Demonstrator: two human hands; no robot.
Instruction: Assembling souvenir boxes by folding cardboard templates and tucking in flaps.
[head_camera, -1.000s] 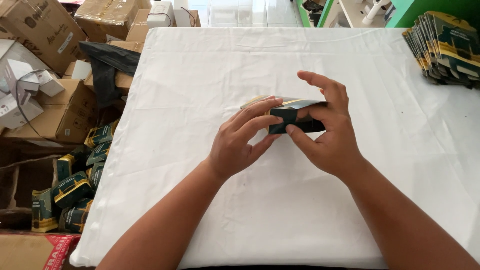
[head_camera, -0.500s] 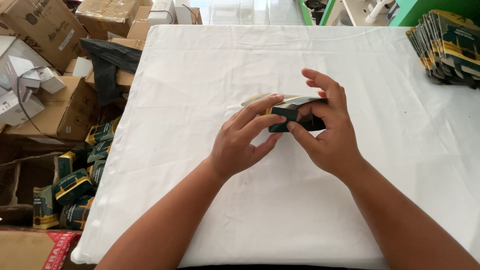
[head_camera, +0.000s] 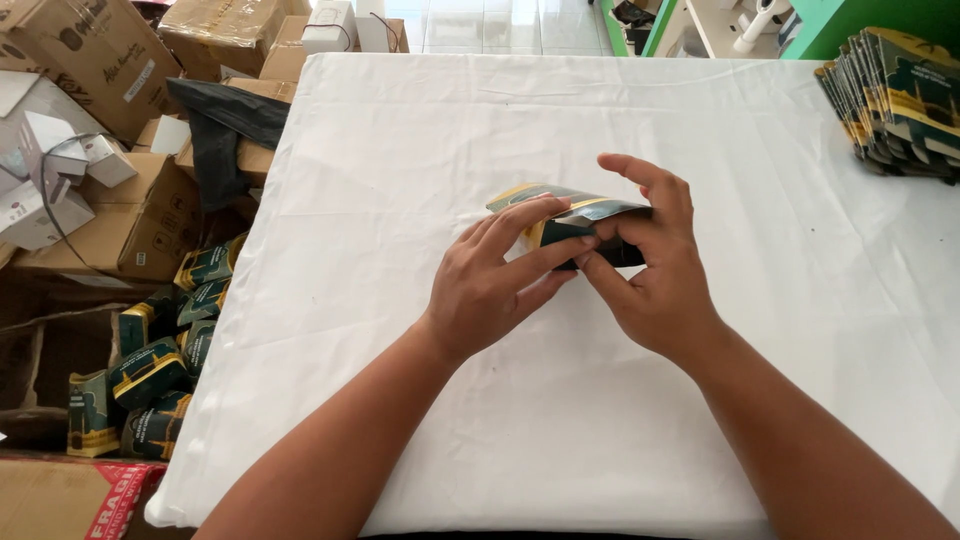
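Head view shows both hands meeting over the middle of the white-clothed table (head_camera: 420, 420), closed around one small dark green and gold cardboard carton (head_camera: 575, 212). The left hand (head_camera: 495, 285) pinches its near side with fingers over the top; the right hand (head_camera: 650, 275) cups its far end. The carton looks only partly shaped. Finished dark green cartons (head_camera: 150, 375) fill the open box on the floor at left, while a stack of flat green carton blanks (head_camera: 895, 100) waits at the table's far right corner.

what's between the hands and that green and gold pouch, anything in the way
Nothing visible. The left hand and right hand both already grip the dark green and gold pouch directly, just above the white tablecloth. The stack of flat pouches lies apart at the far right corner.
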